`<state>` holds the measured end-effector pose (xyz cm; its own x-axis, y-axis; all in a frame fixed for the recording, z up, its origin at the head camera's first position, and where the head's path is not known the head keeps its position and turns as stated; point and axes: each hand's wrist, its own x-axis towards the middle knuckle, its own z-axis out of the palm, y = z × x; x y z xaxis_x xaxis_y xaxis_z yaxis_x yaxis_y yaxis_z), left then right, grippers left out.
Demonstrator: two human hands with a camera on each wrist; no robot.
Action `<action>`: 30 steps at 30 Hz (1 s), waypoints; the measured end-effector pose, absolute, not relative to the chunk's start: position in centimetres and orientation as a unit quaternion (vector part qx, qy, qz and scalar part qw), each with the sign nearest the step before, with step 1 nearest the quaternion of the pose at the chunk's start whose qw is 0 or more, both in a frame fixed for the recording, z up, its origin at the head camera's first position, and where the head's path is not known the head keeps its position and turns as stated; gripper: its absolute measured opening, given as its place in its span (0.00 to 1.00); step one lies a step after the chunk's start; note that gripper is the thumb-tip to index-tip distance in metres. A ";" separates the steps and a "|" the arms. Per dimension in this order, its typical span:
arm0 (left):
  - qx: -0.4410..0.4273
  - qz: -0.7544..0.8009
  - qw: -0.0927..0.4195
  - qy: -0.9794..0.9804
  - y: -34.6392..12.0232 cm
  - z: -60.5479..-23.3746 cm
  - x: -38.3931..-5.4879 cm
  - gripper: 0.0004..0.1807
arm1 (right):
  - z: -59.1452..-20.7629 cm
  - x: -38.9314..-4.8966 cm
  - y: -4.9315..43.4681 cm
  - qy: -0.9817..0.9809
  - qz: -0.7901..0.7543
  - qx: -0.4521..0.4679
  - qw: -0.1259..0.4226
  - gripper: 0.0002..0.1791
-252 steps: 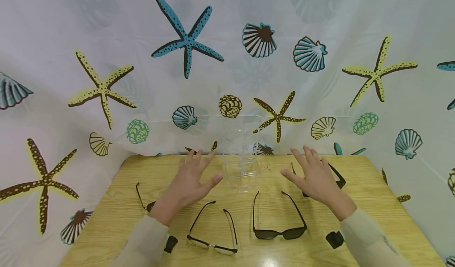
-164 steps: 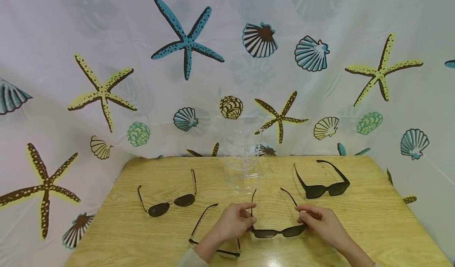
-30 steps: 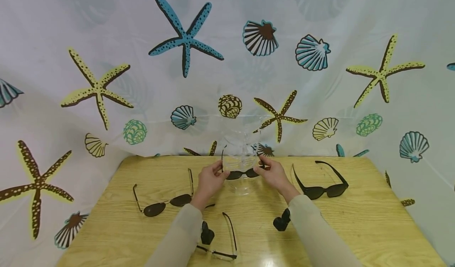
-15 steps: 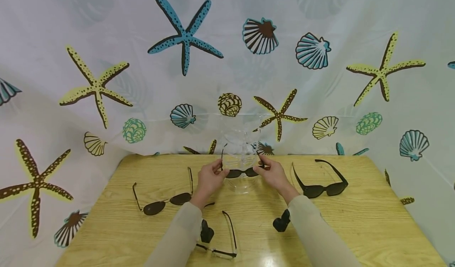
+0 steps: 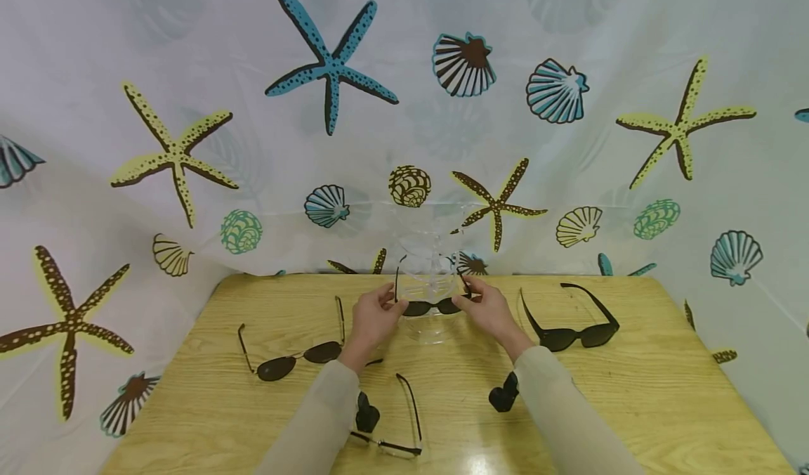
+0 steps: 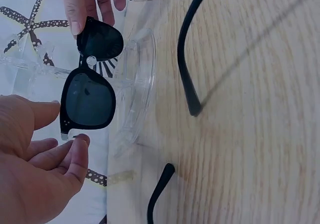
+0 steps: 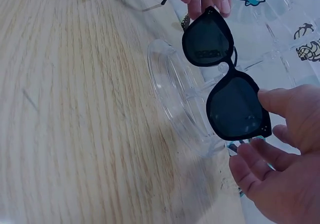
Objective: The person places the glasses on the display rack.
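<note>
Black sunglasses are held level at the lower part of a clear plastic eyewear stand, lenses facing me and temples pointing back. My left hand pinches their left end near the hinge, thumb in front. My right hand grips the right end the same way. In both wrist views the bridge of the sunglasses lines up with a small round clear peg of the stand. Whether the bridge bears on that peg, I cannot tell.
Thin-framed aviator sunglasses lie left on the wooden table. Clear half-rim eyeglasses lie in front, partly behind my left sleeve. Thick black sunglasses sit on the right. A patterned curtain hangs behind the stand.
Both hands, first spread over the table, took the black sunglasses from the front middle and carried them back to the stand. Over the last second they have barely moved.
</note>
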<state>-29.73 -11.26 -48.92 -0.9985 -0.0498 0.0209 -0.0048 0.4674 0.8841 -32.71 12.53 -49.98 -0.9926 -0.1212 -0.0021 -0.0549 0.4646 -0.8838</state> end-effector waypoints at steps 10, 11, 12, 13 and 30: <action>-0.037 -0.439 0.044 -0.896 -15.1 -46.9 -25.9 0.29 | -49.0 -30.2 14.4 0.868 -0.493 -0.064 0.005 0.33; -0.040 -0.432 0.043 -0.900 -15.6 -46.7 -25.5 0.28 | -48.8 -29.8 14.5 0.865 -0.497 -0.067 0.004 0.32; -0.044 -0.427 0.042 -0.902 -16.1 -46.5 -25.1 0.27 | -48.7 -29.4 14.5 0.864 -0.499 -0.071 0.004 0.31; -0.048 -0.425 0.039 -0.903 -16.5 -46.3 -24.6 0.26 | -48.7 -29.1 14.6 0.863 -0.501 -0.073 0.004 0.31; -0.073 -0.427 -0.043 -0.900 -21.2 -46.4 -18.0 0.26 | -49.5 -21.9 12.8 0.829 -0.538 -0.133 0.071 0.23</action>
